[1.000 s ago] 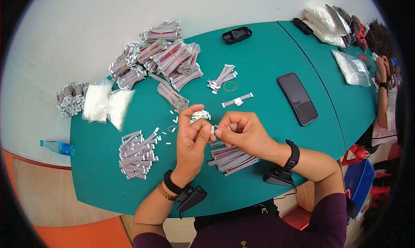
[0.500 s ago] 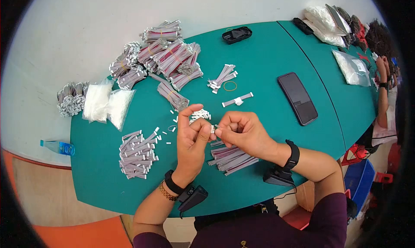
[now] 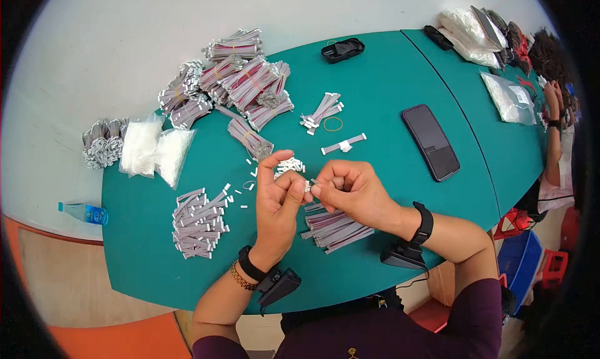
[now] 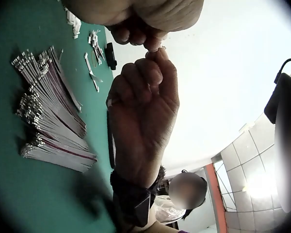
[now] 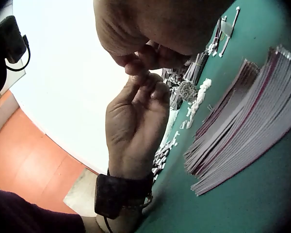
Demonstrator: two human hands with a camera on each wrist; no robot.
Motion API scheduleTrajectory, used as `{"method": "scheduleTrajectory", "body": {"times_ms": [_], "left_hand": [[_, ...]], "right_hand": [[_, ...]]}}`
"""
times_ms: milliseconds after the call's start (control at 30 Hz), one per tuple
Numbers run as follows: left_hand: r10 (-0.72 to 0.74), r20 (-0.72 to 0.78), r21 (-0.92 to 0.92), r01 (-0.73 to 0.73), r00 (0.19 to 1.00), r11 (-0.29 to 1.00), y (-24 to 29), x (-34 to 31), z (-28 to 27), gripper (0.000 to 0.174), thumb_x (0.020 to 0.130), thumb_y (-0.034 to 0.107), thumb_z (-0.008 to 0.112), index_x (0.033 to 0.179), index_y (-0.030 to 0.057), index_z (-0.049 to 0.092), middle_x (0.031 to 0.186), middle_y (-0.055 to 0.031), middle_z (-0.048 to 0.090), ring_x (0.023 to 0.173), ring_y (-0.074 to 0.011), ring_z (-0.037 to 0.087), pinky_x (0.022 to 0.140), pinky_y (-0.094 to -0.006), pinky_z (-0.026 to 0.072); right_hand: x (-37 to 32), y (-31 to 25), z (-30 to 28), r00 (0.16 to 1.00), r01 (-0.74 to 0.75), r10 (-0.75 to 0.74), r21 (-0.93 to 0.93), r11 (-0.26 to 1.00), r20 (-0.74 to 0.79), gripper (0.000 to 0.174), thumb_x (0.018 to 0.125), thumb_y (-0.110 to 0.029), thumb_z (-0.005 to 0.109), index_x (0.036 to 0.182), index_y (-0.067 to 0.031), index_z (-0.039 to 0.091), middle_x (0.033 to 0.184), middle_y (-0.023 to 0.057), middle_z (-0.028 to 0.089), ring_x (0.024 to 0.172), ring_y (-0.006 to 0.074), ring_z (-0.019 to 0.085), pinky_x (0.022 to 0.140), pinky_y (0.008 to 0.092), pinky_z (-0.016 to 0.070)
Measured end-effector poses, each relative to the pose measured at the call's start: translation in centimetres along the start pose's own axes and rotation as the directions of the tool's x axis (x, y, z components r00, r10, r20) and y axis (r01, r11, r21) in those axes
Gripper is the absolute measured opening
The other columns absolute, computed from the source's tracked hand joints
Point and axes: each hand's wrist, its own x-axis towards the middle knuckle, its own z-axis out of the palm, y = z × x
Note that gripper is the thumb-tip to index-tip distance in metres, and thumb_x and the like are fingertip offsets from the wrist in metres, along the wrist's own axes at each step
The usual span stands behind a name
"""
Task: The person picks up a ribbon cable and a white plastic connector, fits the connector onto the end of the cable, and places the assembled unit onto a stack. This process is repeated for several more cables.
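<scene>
Over the table's front middle, my two hands meet fingertip to fingertip. My left hand (image 3: 277,212) pinches a small white connector (image 3: 307,186) between thumb and finger, its index finger raised. My right hand (image 3: 355,193) pinches the end of a short grey ribbon cable (image 3: 314,182) against that connector; most of the cable is hidden in the fingers. Below the right hand lies a fanned stack of ribbon cables (image 3: 337,231), grey with dark red edges. Loose white connectors (image 3: 290,166) lie just behind the left hand. To its left is a pile of cables with white ends (image 3: 201,224).
Bundled ribbon cables (image 3: 250,84) are heaped at the back left, near bags of white connectors (image 3: 139,147). A phone (image 3: 430,142) lies to the right, a black case (image 3: 342,50) at the back. A bottle (image 3: 84,213) is at the left edge. Another person's arm (image 3: 553,146) shows far right.
</scene>
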Motion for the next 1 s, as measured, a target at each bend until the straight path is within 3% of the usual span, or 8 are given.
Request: {"method": "scheduleTrajectory", "body": {"times_ms": [900, 1000], "left_hand": [[0.062, 0.020, 0.082, -0.064, 0.998, 0.995, -0.35, -0.04, -0.06, 0.043, 0.092, 0.013, 0.054, 0.126, 0.0038, 0.030, 0.075, -0.0010, 0.051, 0.071, -0.0072, 0.050, 0.068, -0.0204, 0.0430], [0.109, 0.020, 0.148, -0.110, 0.994, 0.983, -0.32, -0.07, 0.03, 0.042, 0.092, 0.012, 0.054, 0.125, 0.0030, 0.030, 0.073, -0.0016, 0.051, 0.071, -0.0079, 0.050, 0.067, -0.0203, 0.0412]], "right_hand": [[0.02, 0.34, 0.00, 0.999, -0.005, 0.003, -0.042, 0.999, -0.039, 0.017, 0.086, -0.010, 0.061, 0.072, -0.0049, 0.053, 0.054, -0.0048, 0.050, 0.049, -0.0011, 0.041, 0.042, 0.0182, 0.0285], [-0.09, 0.25, -0.18, 0.999, -0.042, 0.040, -0.059, 0.997, -0.033, 0.015, 0.085, -0.006, 0.061, 0.073, -0.0041, 0.052, 0.058, -0.0030, 0.054, 0.051, 0.0002, 0.046, 0.045, 0.0176, 0.0326]]}}
